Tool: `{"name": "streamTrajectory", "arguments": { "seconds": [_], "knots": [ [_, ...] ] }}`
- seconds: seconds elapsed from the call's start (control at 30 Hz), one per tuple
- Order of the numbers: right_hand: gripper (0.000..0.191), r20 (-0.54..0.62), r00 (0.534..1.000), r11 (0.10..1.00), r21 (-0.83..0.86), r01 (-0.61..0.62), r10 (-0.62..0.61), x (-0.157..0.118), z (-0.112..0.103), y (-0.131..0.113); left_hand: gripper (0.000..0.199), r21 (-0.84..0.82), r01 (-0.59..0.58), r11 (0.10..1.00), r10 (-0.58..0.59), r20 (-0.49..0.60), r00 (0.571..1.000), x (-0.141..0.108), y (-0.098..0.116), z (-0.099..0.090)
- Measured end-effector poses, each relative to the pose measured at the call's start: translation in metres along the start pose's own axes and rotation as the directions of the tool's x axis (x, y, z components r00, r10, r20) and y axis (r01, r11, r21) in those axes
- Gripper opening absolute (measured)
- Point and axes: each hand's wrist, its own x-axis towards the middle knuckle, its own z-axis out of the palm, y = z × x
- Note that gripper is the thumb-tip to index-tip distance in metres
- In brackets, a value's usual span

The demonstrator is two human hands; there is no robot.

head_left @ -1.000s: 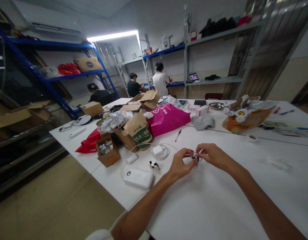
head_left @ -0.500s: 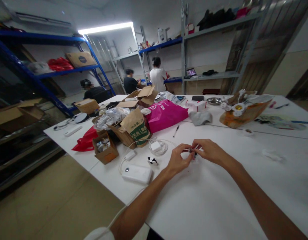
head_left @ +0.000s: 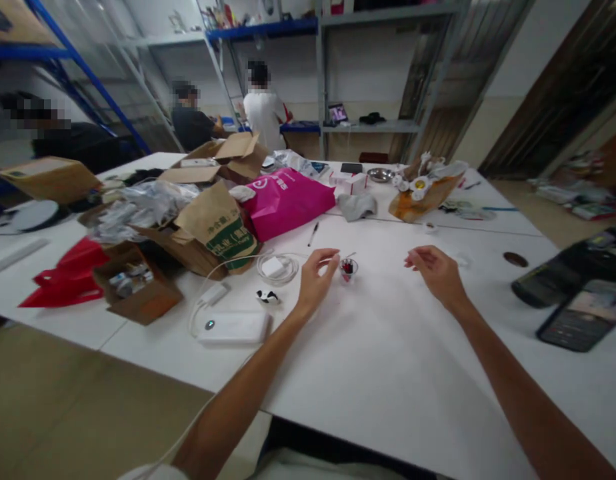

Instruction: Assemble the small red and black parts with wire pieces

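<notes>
My left hand [head_left: 318,281] is at the middle of the white table, its fingers curved and the thumb a little apart from the forefinger, with nothing seen between them. Right beside its fingertips stands a small clear cup [head_left: 349,269] with red and dark bits inside. I cannot tell whether the fingertips touch its rim. Farther right, above the bare tabletop, my right hand [head_left: 437,272] has thumb and fingers drawn together in a pinch; anything in them is too small to make out. A black-and-white figurine [head_left: 268,297] lies left of my left hand.
A white power bank [head_left: 235,328], a coiled cable with a charger [head_left: 275,267] and a pen [head_left: 313,235] lie nearby. Farther back are a pink bag [head_left: 288,203] and cardboard boxes. At right are a phone [head_left: 583,317] and a dark bottle-like object [head_left: 543,280]. Several people sit or stand beyond.
My hands were together over a small object; now they are apart, the right one moved off to the right. The cup has come into sight beside my left hand. The view has turned rightward and down.
</notes>
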Motion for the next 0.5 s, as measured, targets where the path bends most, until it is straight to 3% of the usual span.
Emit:
{"name": "streamTrajectory", "arguments": {
  "seconds": [0.1, 0.23, 0.5],
  "knots": [
    [0.051, -0.130, 0.978, 0.970, 0.200, -0.137, 0.164, -0.022, -0.018, 0.027, 0.029, -0.202, 0.071, 0.977, -0.093, -0.103, 0.990, 0.007, 0.005, -0.002],
    [0.051, -0.235, 0.945, 0.930, 0.341, -0.138, 0.226, -0.033, -0.025, 0.047, 0.027, -0.391, 0.130, 0.911, -0.210, -0.169, 0.963, 0.014, 0.012, -0.007],
    [0.049, -0.276, 0.917, 0.866, 0.484, -0.127, 0.289, -0.031, -0.027, 0.053, 0.016, -0.670, 0.306, 0.677, -0.489, -0.099, 0.867, 0.020, 0.019, -0.016]
  ]
}}
